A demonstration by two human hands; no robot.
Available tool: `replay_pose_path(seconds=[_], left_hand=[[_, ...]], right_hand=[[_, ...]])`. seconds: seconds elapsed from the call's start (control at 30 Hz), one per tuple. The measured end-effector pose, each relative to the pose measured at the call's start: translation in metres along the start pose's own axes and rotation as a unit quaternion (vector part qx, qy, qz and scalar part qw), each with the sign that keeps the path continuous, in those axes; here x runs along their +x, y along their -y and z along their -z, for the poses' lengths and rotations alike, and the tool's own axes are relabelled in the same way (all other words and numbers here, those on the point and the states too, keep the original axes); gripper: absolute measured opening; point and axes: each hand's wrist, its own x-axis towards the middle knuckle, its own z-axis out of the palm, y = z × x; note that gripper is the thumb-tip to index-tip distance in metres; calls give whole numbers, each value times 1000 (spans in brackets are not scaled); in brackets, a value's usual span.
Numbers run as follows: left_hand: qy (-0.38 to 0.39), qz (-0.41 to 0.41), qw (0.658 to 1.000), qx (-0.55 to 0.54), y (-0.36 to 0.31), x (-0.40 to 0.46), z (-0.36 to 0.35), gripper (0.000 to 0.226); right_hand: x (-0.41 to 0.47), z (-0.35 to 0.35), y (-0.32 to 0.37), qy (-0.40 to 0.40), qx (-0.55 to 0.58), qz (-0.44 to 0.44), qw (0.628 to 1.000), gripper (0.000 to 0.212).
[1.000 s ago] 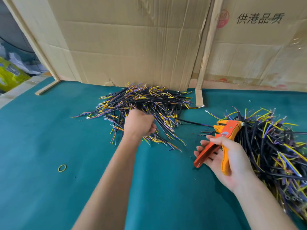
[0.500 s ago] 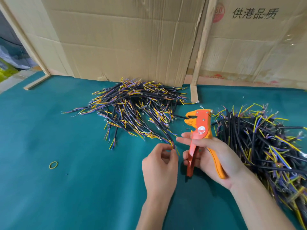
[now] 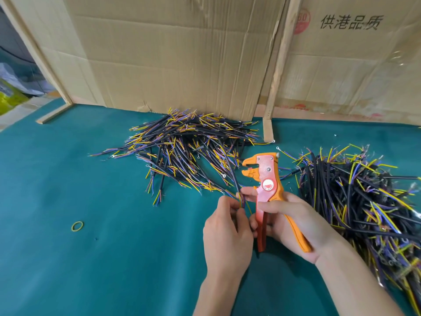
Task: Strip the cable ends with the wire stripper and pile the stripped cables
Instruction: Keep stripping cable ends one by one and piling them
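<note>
Head view shows me my left hand (image 3: 224, 233) pinching the coloured end of one black cable (image 3: 232, 176) near the middle of the green tabletop (image 3: 91, 270). My right hand (image 3: 293, 226), touching it, grips the orange wire stripper (image 3: 266, 185) upright, its jaws parted just beside that cable. One cable pile (image 3: 184, 147) lies by the far edge, another (image 3: 364, 197) along the right edge.
</note>
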Motion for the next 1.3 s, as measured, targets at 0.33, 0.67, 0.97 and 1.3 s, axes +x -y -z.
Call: replay_pose_path(seconds=[0.33,0.67,0.97,1.3], left_hand=[[-58,106,990,-70,-3,13,4,13],[34,135,909,-392,-5,49,16,16],[61,107,899,-420,10,54,14,18],[146,-4,962,-232,13,49,4,25]], right_hand=[[-7,6,11,93,14,99,991,66],[-8,9,7,134,-1,60,989,64],[-7,12,2,168,-41,-13,985,57],[3,13,1,6,53,86,995,48]])
